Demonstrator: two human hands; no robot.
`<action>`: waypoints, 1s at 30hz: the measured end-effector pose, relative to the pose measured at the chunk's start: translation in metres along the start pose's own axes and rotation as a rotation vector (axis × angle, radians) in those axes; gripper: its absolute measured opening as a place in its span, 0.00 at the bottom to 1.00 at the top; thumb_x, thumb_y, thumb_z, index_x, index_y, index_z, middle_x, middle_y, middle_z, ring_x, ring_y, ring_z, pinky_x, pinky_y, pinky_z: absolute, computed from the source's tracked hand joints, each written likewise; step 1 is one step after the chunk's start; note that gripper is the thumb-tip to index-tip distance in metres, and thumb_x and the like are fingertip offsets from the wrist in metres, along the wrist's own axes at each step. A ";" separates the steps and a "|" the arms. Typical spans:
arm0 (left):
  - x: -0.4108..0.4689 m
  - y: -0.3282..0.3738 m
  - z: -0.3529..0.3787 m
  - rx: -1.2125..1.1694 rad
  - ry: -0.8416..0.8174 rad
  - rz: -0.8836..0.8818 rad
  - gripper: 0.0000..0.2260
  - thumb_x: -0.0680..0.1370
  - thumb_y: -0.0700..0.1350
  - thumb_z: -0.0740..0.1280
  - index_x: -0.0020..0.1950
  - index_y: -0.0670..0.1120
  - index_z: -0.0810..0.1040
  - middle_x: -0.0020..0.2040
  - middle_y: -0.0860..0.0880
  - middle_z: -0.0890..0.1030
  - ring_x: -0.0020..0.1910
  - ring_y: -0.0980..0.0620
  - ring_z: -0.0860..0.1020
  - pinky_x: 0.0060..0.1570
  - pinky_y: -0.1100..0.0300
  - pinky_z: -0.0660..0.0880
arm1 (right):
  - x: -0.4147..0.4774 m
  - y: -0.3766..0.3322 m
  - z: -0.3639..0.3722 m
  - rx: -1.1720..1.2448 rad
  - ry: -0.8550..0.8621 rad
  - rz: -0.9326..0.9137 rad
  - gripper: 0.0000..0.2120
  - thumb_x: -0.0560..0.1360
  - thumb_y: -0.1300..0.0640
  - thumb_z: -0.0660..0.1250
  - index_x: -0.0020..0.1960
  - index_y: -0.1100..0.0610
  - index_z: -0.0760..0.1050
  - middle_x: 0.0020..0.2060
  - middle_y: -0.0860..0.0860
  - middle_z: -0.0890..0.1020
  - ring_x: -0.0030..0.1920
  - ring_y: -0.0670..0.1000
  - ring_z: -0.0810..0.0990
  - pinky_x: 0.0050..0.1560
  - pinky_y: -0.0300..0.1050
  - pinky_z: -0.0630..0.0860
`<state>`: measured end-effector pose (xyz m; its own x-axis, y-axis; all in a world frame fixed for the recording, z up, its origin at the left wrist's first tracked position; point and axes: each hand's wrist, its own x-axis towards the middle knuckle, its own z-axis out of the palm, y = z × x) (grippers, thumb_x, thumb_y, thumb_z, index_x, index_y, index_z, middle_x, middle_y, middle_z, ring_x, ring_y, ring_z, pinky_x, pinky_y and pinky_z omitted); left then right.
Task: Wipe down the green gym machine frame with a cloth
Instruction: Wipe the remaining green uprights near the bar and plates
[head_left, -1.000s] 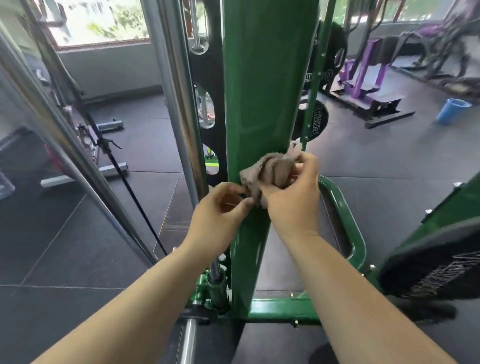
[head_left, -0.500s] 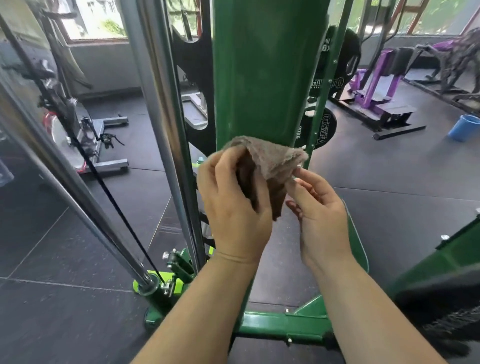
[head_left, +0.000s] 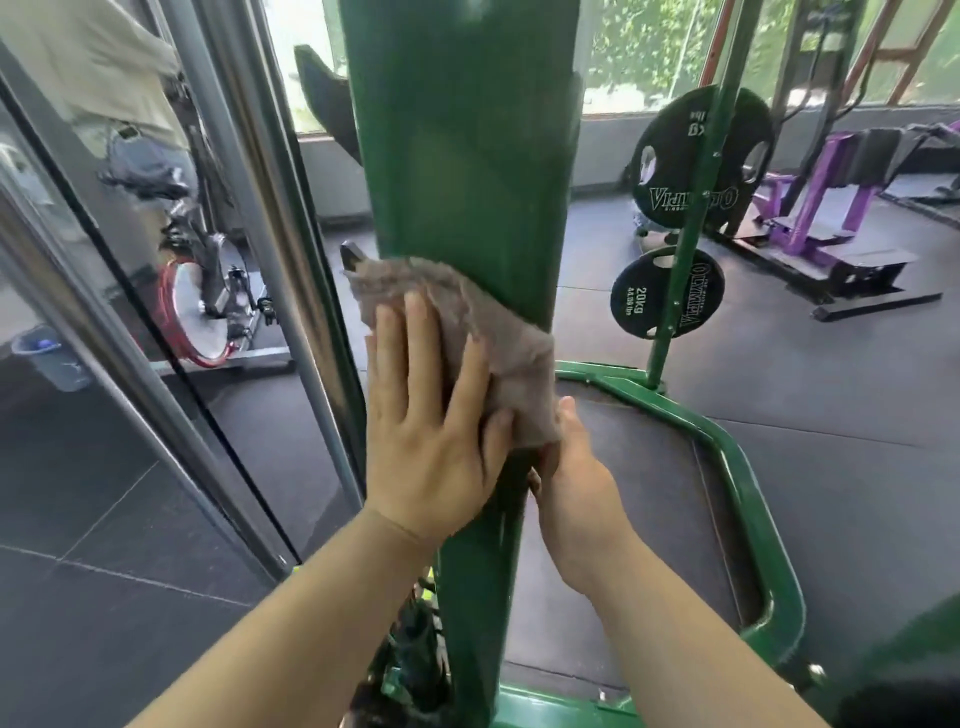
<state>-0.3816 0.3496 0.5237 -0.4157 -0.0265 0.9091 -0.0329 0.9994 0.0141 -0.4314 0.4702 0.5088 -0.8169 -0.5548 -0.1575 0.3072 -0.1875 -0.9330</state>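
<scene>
A wide green upright post (head_left: 467, 156) of the gym machine frame stands straight ahead. A grey-brown cloth (head_left: 498, 332) lies spread across its front face at mid height. My left hand (head_left: 431, 426) presses flat on the cloth with straight, spread fingers. Just right of the post, my right hand (head_left: 576, 478) pinches the cloth's lower right corner; its fingertips are hidden behind the cloth and post. The green base rail (head_left: 748, 483) curves round a floor mat at the right.
Chrome guide rods (head_left: 280, 249) and a black cable run down at the left. Black weight plates (head_left: 665, 296) hang on a thin green upright at the right. Purple machines (head_left: 831, 208) stand further back. An exercise bike (head_left: 208, 312) is at the left.
The cloth was bunched between both hands; now it lies opened flat on the post. My left hand went from gripping it to pressing flat, and my right hand dropped to its lower corner.
</scene>
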 end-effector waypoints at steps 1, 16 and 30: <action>-0.026 -0.005 0.004 0.015 -0.073 0.044 0.21 0.85 0.52 0.50 0.73 0.43 0.60 0.72 0.31 0.57 0.78 0.34 0.44 0.77 0.41 0.46 | 0.000 0.001 0.000 0.010 -0.010 0.008 0.28 0.84 0.42 0.47 0.58 0.57 0.81 0.54 0.56 0.85 0.55 0.50 0.83 0.59 0.47 0.78; -0.046 -0.005 0.035 0.141 0.098 0.148 0.26 0.83 0.55 0.49 0.80 0.49 0.51 0.81 0.43 0.47 0.80 0.44 0.42 0.77 0.40 0.43 | 0.020 0.047 -0.017 0.090 -0.207 -0.270 0.30 0.83 0.39 0.43 0.55 0.48 0.83 0.57 0.47 0.84 0.59 0.42 0.81 0.58 0.37 0.74; -0.040 0.006 0.034 -0.020 0.197 -0.103 0.30 0.83 0.54 0.51 0.81 0.45 0.44 0.81 0.40 0.42 0.80 0.41 0.43 0.78 0.48 0.45 | 0.024 0.078 -0.029 -0.237 -0.281 -0.534 0.28 0.82 0.36 0.46 0.67 0.49 0.76 0.55 0.46 0.84 0.53 0.43 0.82 0.46 0.36 0.78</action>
<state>-0.3959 0.3558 0.4734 -0.2251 -0.1255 0.9662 -0.0474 0.9919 0.1178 -0.4406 0.4658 0.4228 -0.6585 -0.6319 0.4089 -0.2485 -0.3303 -0.9106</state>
